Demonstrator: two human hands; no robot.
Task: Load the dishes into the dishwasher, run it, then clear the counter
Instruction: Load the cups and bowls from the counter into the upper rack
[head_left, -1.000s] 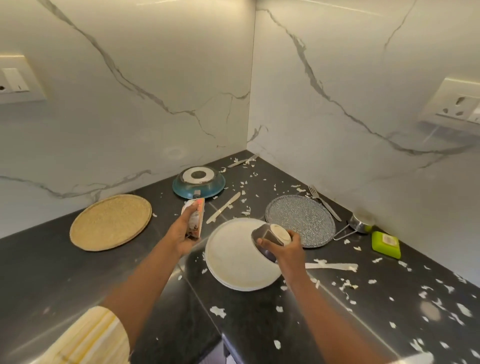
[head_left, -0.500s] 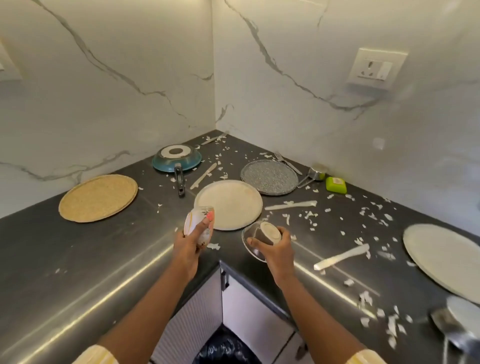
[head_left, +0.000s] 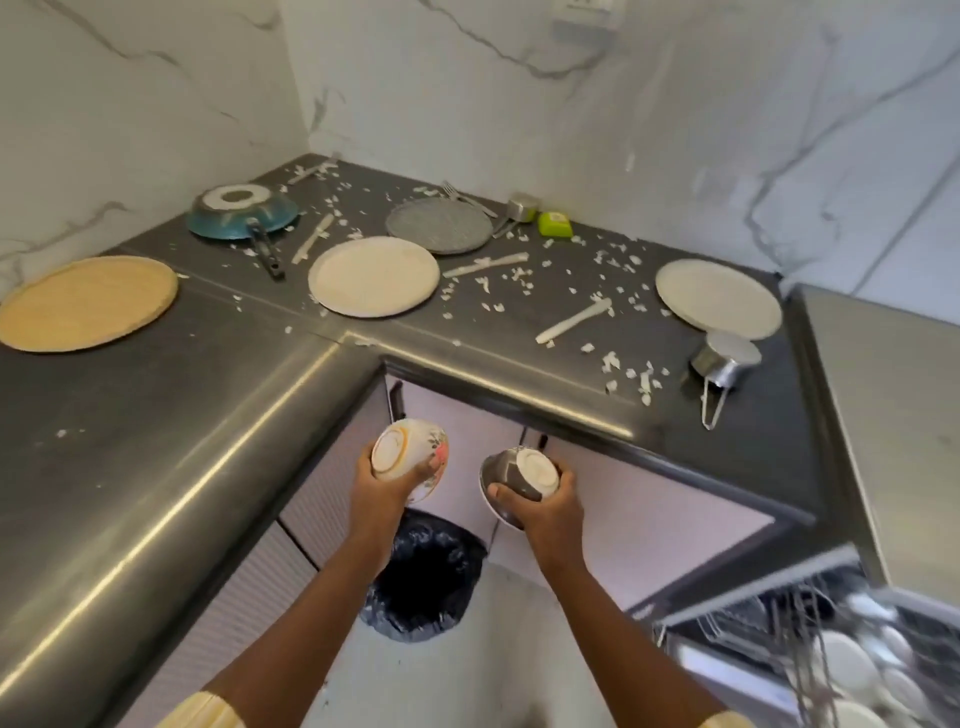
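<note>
Loading step: floral bowl (head_left: 410, 457) gripped by left hand (head_left: 382, 491), grey bowl (head_left: 511, 475) by right hand (head_left: 553, 514); racking in the blurred, apparently part-filled dishwasher (head_left: 831, 654) is needed.

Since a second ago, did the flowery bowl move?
Yes. The flowery bowl came away from the cream plate, off the counter toward the person, now held in front of the cabinets.

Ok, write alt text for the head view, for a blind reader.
Two hands hold bowls bottom-up near a black-lined bin: the left hand a floral bowl, the right hand a grey bowl. Plates and white scraps litter the counter; an open dishwasher shows lower right.
</note>
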